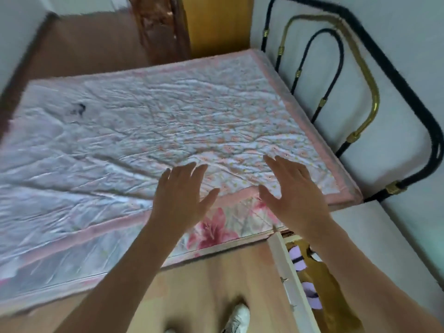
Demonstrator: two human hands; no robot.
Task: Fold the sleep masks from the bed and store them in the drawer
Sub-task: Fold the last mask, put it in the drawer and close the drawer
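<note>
The wide bed [149, 121], covered in a crumpled pale quilted spread printed with small pink flowers and edged in pink, is taking up most of the view. On its far left side a small dark, blurred shape [78, 109] is lying alone; it may be a remaining sleep mask, though the blur is hiding its form. Below right, the open wooden drawer [287, 272] with a pale front edge is standing beside the bed corner, holding two lilac fabric sleep masks [298, 260] with dark straps, apparently folded.

Such masks are likely handling as light, soft and limp, so pinching a padded end rather than the strap should be keeping the fold together.

The left hand [179, 195] and right hand [290, 191] are hovering over the near bed edge, fingers spread wide and gripping nothing.
</note>
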